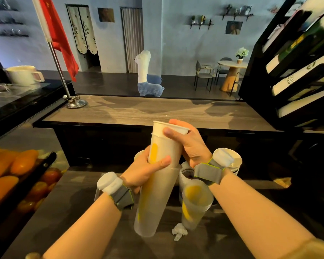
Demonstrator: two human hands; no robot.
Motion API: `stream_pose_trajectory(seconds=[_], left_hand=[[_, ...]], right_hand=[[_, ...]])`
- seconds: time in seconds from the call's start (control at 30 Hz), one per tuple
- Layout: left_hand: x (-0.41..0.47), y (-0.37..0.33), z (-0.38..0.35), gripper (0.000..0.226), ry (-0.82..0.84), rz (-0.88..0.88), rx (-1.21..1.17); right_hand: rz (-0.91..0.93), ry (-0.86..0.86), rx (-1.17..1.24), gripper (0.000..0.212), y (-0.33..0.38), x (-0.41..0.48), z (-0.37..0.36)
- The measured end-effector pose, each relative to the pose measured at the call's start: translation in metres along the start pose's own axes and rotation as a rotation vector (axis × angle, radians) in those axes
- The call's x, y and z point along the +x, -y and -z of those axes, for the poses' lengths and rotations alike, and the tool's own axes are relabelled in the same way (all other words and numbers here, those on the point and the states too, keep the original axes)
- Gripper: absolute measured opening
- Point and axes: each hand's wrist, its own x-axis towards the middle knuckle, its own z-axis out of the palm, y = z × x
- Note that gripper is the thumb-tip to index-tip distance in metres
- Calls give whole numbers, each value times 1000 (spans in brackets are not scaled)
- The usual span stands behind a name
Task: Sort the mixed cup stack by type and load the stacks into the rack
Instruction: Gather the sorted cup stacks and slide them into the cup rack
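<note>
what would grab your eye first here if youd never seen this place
First, the long tilted cup stack in the centre: the left hand grips its middle while the right hand pinches the white cup at its top. Then the red flag on its pole at the upper left, and the white-and-blue alpaca toy standing on the floor beyond the counter.

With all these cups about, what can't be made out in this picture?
Head view only.
1. How many cups the held stack holds: they nest, and the left hand, gripping it, and the right hand, pinching the top white cup, cover part.
2. White cups behind the right wrist: mostly hidden by the wristband.
3. The rack: blurred, cut off by the right edge, so free slots cannot be told.
</note>
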Motion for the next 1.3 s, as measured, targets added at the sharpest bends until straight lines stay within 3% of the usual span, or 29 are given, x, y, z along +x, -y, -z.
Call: stream_pose_trajectory(seconds=[0.13,0.3,0.6,0.8,1.07,1.2,1.3], left_hand=[[4,2,-8,76,-143,11,31],[7,3,-17,83,-259,-50,181],[11,7,-10,48,-78,2,192],[8,18,-6,74,10,98,118],[2,24,-2,79,122,153,-37],[-1,27,-1,73,199,182,-110],[1,20,0,59,203,144,81]], right_hand=[[15,-9,-81,87,2,-7,-2],[63,-84,-192,69,-3,-13,-4],[28,-77,-214,56,-13,-14,5],[5,-66,-206,52,-23,-14,5],[-40,-38,-174,46,-28,-19,6],[-39,89,-262,30,-25,-19,11],[105,270,-564,21,-7,-13,18]])
